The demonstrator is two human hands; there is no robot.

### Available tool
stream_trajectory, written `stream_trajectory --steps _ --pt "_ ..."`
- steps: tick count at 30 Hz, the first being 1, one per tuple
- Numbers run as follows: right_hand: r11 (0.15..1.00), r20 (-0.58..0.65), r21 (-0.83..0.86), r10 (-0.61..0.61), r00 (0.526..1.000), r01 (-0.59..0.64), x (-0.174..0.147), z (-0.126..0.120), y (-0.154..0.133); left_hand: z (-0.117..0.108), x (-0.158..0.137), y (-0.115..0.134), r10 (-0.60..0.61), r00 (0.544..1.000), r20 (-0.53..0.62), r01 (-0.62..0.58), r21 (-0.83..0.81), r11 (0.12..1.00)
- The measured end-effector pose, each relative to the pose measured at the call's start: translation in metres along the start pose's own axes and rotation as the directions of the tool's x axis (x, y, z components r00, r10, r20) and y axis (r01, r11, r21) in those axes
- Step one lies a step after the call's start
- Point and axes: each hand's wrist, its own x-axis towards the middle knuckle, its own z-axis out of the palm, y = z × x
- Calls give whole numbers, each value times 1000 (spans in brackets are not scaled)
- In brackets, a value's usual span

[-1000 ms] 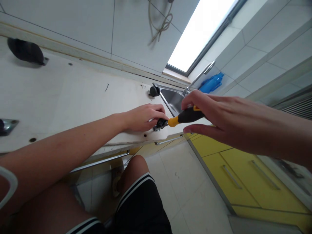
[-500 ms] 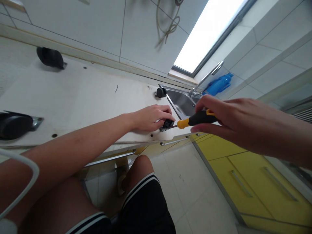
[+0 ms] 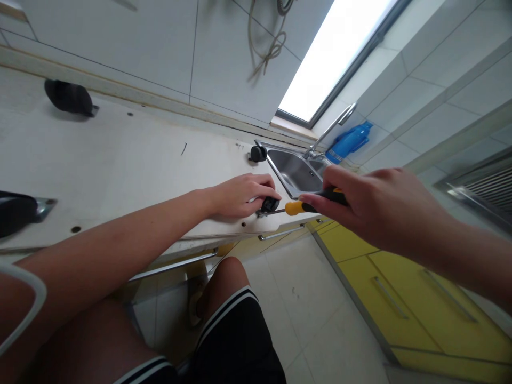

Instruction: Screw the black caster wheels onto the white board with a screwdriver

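A white board (image 3: 152, 160) lies along the counter, with black casters mounted near its corners. My left hand (image 3: 250, 194) rests on the board with its fingers closed around a small black caster (image 3: 270, 204) near the front right corner. In my right hand (image 3: 360, 197) is a screwdriver (image 3: 296, 207) with a yellow and black handle. Its shaft points left, and the tip reaches the caster's metal plate, where the exact contact is too small to make out. Another caster (image 3: 258, 153) stands behind, near the sink.
Right of the board are a steel sink (image 3: 294, 170), a faucet (image 3: 332, 128) and a blue thermos-like bottle (image 3: 350, 142). Two more casters (image 3: 70, 97) sit at the board's left end. Yellow cabinets (image 3: 404, 298) stand at the lower right. A cord (image 3: 272, 50) hangs on the wall.
My right hand has turned and its thumb has shifted along the screwdriver handle. My left hand stays on the caster. The whole view has shifted slightly.
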Motion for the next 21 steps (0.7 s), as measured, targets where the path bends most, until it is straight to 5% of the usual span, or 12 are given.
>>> stream_trajectory --steps 5,10,16,21 --pt "952 1 237 -200 980 194 -2 0 1 0 0 -1 6 1000 -7 -5 9 1000" --pt "997 -70 75 -14 997 19 -1 4 -2 0 0 -1 5 1000 -11 -5 3 1000" --pt "958 47 254 -151 987 135 6 -5 1 1 0 0 -8 1000 0 8 18 1000" --pt "998 59 -35 45 997 -43 10 -8 -14 -2 1 6 -2 1000 10 2 -11 1000"
